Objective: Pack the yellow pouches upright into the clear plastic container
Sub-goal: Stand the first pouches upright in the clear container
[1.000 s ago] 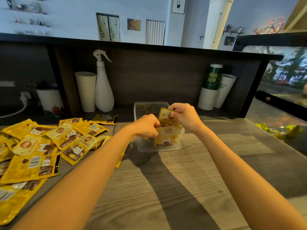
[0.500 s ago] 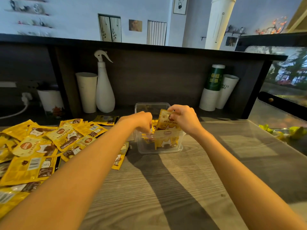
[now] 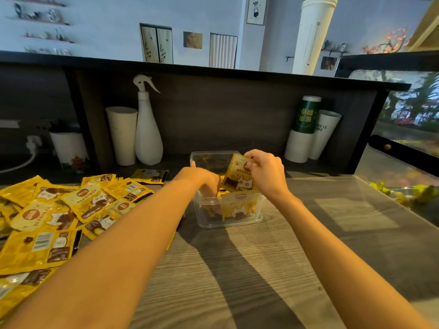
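Left hand has dipped deeper into the clear rectangular plastic container at frame centre, fingers hidden, grip unclear. Right hand pinches a yellow cat-print pouch upright over it. Loose yellow pouches lie lower left.

A clear container sits mid-worktop near the back edge, holding yellow pouches upright. 1 pouch tilts above its rim. Loose pouches sprawl flat along the left edge.
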Motion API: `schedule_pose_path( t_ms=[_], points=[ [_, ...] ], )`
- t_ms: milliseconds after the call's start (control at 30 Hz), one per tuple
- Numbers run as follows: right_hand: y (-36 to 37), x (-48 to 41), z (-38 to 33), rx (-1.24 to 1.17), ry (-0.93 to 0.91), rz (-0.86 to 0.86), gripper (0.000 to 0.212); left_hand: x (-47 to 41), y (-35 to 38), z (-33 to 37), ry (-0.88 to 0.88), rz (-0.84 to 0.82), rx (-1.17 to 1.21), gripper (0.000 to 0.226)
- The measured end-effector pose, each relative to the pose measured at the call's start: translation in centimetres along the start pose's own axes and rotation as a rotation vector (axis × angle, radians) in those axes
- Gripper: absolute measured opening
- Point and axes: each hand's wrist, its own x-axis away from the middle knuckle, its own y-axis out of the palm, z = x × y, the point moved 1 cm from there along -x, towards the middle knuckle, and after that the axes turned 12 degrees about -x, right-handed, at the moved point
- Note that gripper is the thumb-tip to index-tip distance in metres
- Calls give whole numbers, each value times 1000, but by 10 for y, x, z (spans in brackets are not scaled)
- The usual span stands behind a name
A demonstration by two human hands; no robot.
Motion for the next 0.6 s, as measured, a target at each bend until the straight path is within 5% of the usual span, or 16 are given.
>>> schedule_pose_path(
  t_ms=[600],
  points=[
    [2,1,6,-112,12,149,23,-24,5,3,75,-99,-60,80]
  ],
)
